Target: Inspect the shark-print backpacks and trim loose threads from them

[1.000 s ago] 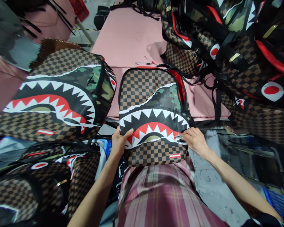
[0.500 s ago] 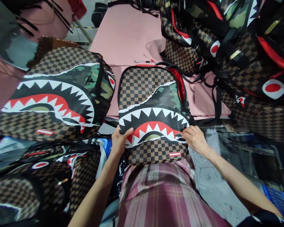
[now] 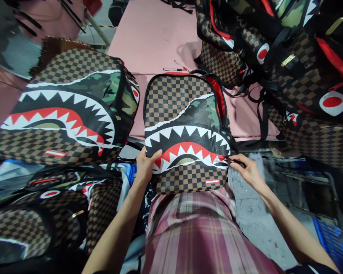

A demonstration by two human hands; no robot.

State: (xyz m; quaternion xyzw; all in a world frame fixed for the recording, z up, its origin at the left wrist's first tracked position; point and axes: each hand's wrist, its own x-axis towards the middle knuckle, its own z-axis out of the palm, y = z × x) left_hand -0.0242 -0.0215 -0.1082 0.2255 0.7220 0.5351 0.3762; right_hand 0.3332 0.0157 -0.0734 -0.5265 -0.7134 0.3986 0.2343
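Note:
A brown-and-black checkered backpack [image 3: 177,97] leans before me at the table's front edge, its shark-mouth print facing up. Its upper right side is unzipped, and red lining shows there. My left hand [image 3: 146,164] is closed on the lower left edge, thumb on the front panel and fingers behind. At the lower right edge, my right hand [image 3: 248,170] pinches with thumb and forefinger beside the bag. A narrow dark piece [image 3: 238,162] shows between those fingers; whether it is a strap or a tool I cannot tell.
A matching backpack [image 3: 60,114] lies at the left, with more checkered bags [image 3: 60,213] below it. Several others are piled at the right [image 3: 305,87]. Pens [image 3: 174,69] lie on the pink table [image 3: 154,34]. A blue plastic basket [image 3: 330,238] stands low on the right.
My right hand has slid off the backpack's front panel to just outside its right edge, and the dark piece now shows in its fingers. My left hand keeps its hold.

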